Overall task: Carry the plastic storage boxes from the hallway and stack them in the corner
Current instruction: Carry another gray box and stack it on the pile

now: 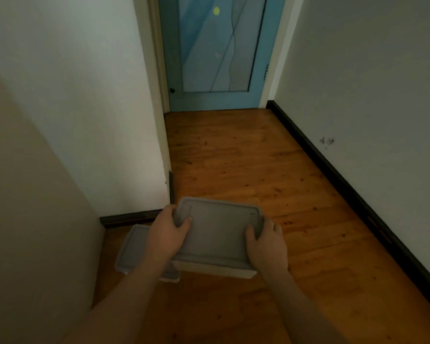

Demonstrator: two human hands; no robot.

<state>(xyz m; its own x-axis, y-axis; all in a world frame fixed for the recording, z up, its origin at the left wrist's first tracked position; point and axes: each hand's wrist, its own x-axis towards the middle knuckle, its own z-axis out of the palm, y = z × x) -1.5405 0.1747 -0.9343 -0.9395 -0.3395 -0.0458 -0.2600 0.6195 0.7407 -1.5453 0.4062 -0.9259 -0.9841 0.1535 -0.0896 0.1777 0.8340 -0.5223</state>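
I hold a grey-lidded plastic storage box (pixel 219 232) in front of me, above the wooden floor. My left hand (pixel 166 232) grips its left end, thumb lying on the lid. My right hand (pixel 266 242) grips its right end, thumb also on the lid. A second grey-lidded box (pixel 132 249) sits on the floor in the corner at the lower left, partly hidden by my left forearm and the held box. The held box hangs to the right of it and slightly above.
White walls close in on the left, with a protruding wall corner (pixel 168 170). A blue door with a glass panel (pixel 216 53) ends the hallway ahead. A dark skirting board (pixel 345 180) runs along the right wall. Wooden floor (pixel 246 157) stretches between.
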